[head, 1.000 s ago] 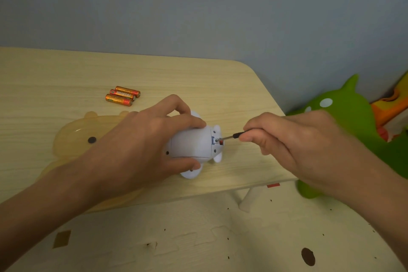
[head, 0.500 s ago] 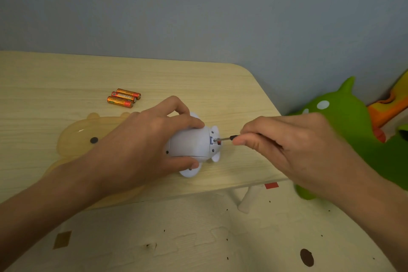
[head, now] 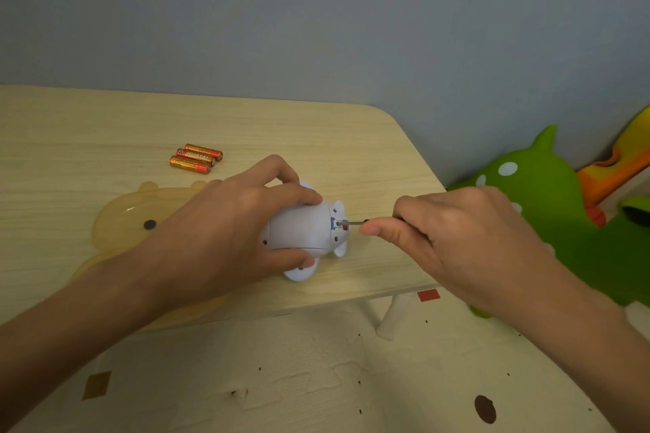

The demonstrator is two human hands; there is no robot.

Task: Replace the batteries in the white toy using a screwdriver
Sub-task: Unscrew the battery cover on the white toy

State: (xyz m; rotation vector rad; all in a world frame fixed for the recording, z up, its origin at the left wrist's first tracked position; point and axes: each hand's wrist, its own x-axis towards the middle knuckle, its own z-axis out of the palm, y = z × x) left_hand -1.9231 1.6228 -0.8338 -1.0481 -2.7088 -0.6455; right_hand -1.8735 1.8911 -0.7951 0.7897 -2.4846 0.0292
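A small white toy [head: 306, 228] lies on its side near the front right of the wooden table [head: 316, 137], its underside facing right. My left hand [head: 225, 232] grips its body from the left, fingers curled over the top and under it. My right hand [head: 453, 239] pinches a thin screwdriver [head: 353, 222] whose metal tip sits in the screw hole on the toy's underside, beside a small red switch. Most of the screwdriver handle is hidden in my fingers. Three orange batteries [head: 197, 158] lie together on the table behind my left hand.
A translucent yellow bear-shaped tray [head: 119, 221] lies under my left forearm. A green spotted plush toy [head: 548, 193] and an orange one [head: 619, 165] sit on the floor right of the table. The table's front edge and a white leg [head: 392, 316] are close below the toy.
The view has shifted slightly. Both hands keep their hold, and my right hand's fingers have shifted a little on the screwdriver while its tip stays in the toy's screw hole.
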